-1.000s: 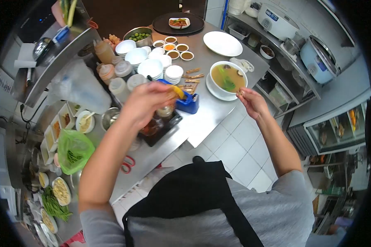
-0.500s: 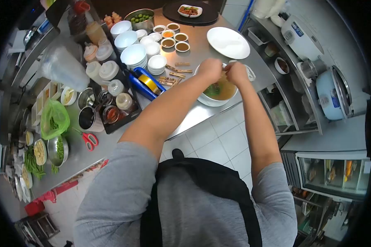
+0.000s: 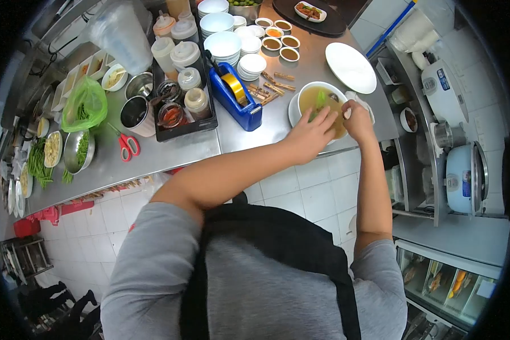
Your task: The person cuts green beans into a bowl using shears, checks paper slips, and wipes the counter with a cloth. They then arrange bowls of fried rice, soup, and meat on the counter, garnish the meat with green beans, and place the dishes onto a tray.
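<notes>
A white bowl of soup (image 3: 301, 96) stands on a white plate (image 3: 292, 111) near the counter's front edge. Clear broth with green leaves shows inside it. My left hand (image 3: 311, 136) lies with fingers spread over the bowl's near left side, fingertips above the broth and holding nothing. At the right rim my right hand (image 3: 357, 120) is closed, with a bit of white cloth showing at its thumb. More of the white cloth (image 3: 364, 102) lies just behind that hand. Left of the bowl are several wooden clothespins (image 3: 275, 88) and a blue tape dispenser (image 3: 236, 96).
An oval white plate (image 3: 351, 68) and small sauce cups (image 3: 289, 54) sit farther back. Stacked bowls (image 3: 222, 44) and a black tray of bottles (image 3: 192, 127) stand left. Red scissors (image 3: 128, 146) lie on the left counter. Shelves with rice cookers (image 3: 460, 175) line the right.
The view has shifted, so the counter appears lower and the bowl farther right. My hands, together over the bowl before, have parted; the left has opened and come to its near side.
</notes>
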